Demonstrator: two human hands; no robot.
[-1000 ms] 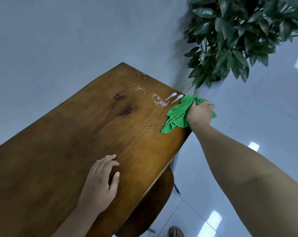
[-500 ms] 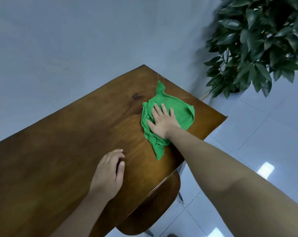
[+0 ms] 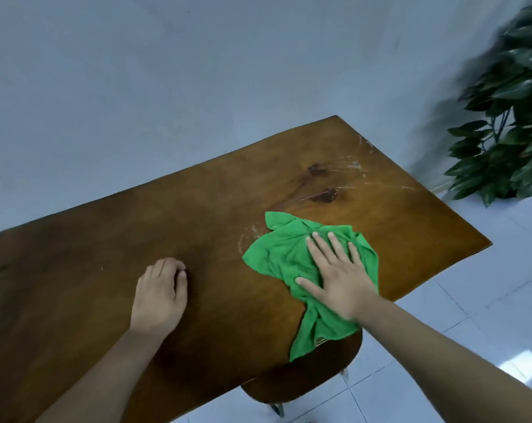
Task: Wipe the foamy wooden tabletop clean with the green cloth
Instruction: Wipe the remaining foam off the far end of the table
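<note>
A green cloth (image 3: pixel 284 254) lies spread on the brown wooden tabletop (image 3: pixel 106 239), near its front edge, with one corner hanging over that edge. My right hand (image 3: pixel 338 276) presses flat on the cloth, fingers straight and spread. My left hand (image 3: pixel 161 294) rests on the bare wood to the left of the cloth, fingers loosely curled, holding nothing. Thin white foam streaks (image 3: pixel 355 167) remain near the far right corner, and a faint smear (image 3: pixel 248 236) shows just left of the cloth.
A wooden stool seat (image 3: pixel 304 380) sits under the table's front edge. A leafy potted plant (image 3: pixel 509 129) stands on the tiled floor (image 3: pixel 472 315) beyond the table's right end. A plain grey wall (image 3: pixel 167 71) runs behind the table.
My right hand has drawn the cloth from the far right edge toward me, to the front edge. The thick foam blobs are wiped to thin streaks. The left hand's fingers have curled a little.
</note>
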